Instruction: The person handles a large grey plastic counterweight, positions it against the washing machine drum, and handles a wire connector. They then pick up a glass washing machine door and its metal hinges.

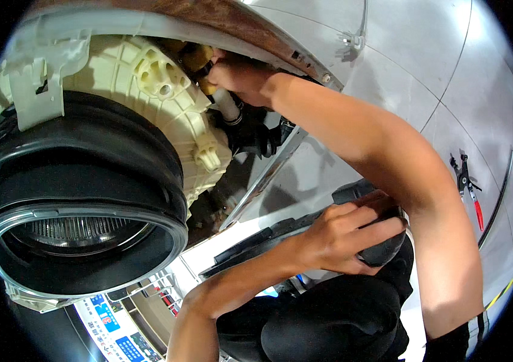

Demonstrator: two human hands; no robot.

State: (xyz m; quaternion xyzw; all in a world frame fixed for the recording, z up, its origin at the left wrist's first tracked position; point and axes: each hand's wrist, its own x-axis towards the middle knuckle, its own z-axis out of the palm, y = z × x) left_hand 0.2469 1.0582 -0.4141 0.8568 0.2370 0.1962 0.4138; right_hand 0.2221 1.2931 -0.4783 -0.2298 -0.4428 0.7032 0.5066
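A front-loading washing machine's cream plastic tub fills the left, with a black rubber door seal round its mouth. My right arm stretches across to the tub's far right side. There my right hand is closed at a yellowish-brown part, its fingertips partly hidden. Just below that hand are a pale pipe and a black ribbed hose. Lower down, my left hand curls its fingers over a dark rounded thing, which I cannot make out, by my black-trousered leg.
A rusty metal cabinet edge arches above the tub. On the grey tiled floor lie a power plug, red-handled pliers and a dark thin tube. A metal frame strip slants between the tub and my left hand.
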